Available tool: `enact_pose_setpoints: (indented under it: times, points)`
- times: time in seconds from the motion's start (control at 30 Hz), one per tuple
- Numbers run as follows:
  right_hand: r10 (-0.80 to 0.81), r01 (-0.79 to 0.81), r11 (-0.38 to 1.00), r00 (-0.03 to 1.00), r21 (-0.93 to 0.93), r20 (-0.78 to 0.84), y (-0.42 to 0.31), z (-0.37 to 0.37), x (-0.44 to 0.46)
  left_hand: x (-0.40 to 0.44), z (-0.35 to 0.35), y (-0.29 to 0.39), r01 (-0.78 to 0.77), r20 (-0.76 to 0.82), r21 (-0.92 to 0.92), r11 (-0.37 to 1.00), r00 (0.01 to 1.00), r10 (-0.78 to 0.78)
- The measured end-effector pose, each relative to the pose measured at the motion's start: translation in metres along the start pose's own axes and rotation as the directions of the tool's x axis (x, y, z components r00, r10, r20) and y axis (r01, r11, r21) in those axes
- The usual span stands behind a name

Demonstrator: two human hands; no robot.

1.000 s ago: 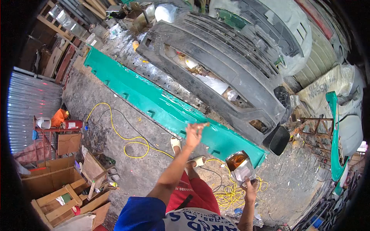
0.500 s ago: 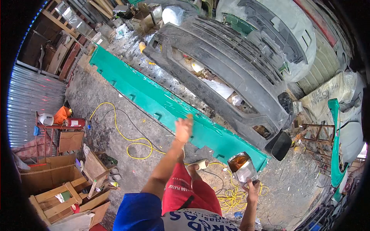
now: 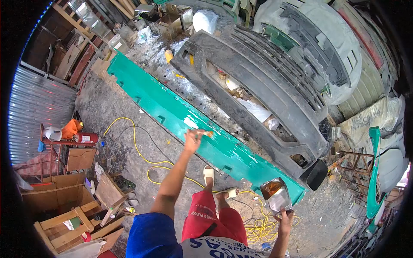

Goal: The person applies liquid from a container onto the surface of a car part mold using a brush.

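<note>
Panel (image 3: pixel 172 107), long and glossy green, stretches slantwise across the floor (image 3: pixel 327 210) before me; its underside is out of my sight. My left hand (image 3: pixel 192 140) is over its middle, by the near long edge, fingers pinched round a small orange-brown piece (image 3: pixel 208 133). My grip covers part of that piece, so I can't make out what it is, nor whether it touches the green. White streaks (image 3: pixel 190 122) shine past my knuckles, and I can't tell glare from wet coating. My right hand (image 3: pixel 284 218) grasps a silvery container (image 3: pixel 280 200) low down. Amber shows inside, how deep I can't judge, and the container blocks part of the panel's near edge, by its right corner. Along the far edge lies a dark bumper (image 3: pixel 262 88). A yellow cord (image 3: pixel 263 231) passes behind my left forearm to a tangle partly hidden by my right wrist. My blue sleeve (image 3: pixel 152 234) is cut off at the bottom.
</note>
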State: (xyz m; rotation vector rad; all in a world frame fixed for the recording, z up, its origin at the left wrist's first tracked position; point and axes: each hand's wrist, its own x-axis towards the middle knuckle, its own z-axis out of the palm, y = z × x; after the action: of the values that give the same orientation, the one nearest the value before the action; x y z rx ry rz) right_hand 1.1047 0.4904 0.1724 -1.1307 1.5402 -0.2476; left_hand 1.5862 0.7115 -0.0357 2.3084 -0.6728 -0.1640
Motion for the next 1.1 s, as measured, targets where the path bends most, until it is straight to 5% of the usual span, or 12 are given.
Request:
enact_pose_setpoints:
  times: [0.2, 0.27, 0.4, 0.47, 0.5, 0.57, 0.83, 1.03, 1.1]
  points:
    - [0.017, -0.018, 1.000, 0.999, -0.018, -0.027, -0.004, 0.029, -0.009, 0.043, -0.067, -0.029, 0.090, -0.137, 0.260, 0.961, 0.989, -0.056]
    - [0.003, -0.003, 0.999, 1.000, -0.032, -0.018, -0.009, 0.038, -0.014, 0.016, -0.052, -0.019, -0.038, -0.053, 0.574, 0.818, 0.995, 0.084]
    - [-0.050, 0.050, 0.999, 0.999, -0.007, -0.001, -0.021, 0.057, -0.019, -0.043, -0.017, 0.043, -0.301, 0.176, 0.325, 0.897, 0.951, 0.255]
    - [-0.052, 0.053, 0.998, 0.999, -0.025, 0.002, -0.027, 0.064, -0.019, -0.062, -0.006, 0.060, -0.271, 0.298, 0.035, 0.962, 0.922, 0.249]
    - [-0.054, 0.054, 0.998, 0.999, -0.039, 0.000, -0.030, 0.068, -0.019, -0.059, -0.006, 0.060, -0.268, 0.294, 0.041, 0.963, 0.924, 0.245]
    - [-0.052, 0.052, 0.998, 0.999, -0.041, 0.005, -0.037, 0.076, -0.020, -0.055, -0.009, 0.058, -0.065, 0.278, -0.150, 0.987, 0.955, 0.105]
    - [0.004, -0.003, 1.000, 1.000, -0.031, 0.014, -0.039, 0.088, -0.016, 0.040, -0.082, -0.065, 0.128, 0.050, 0.022, 0.991, 0.990, -0.129]
    - [0.015, -0.015, 0.999, 1.000, -0.035, 0.007, -0.038, 0.087, -0.020, 0.063, -0.111, -0.070, 0.081, -0.119, 0.202, 0.976, 0.991, -0.057]
    - [-0.046, 0.046, 0.998, 0.999, -0.037, -0.018, -0.042, 0.091, -0.028, 0.043, -0.099, -0.046, -0.051, -0.117, 0.316, 0.947, 0.989, 0.093]
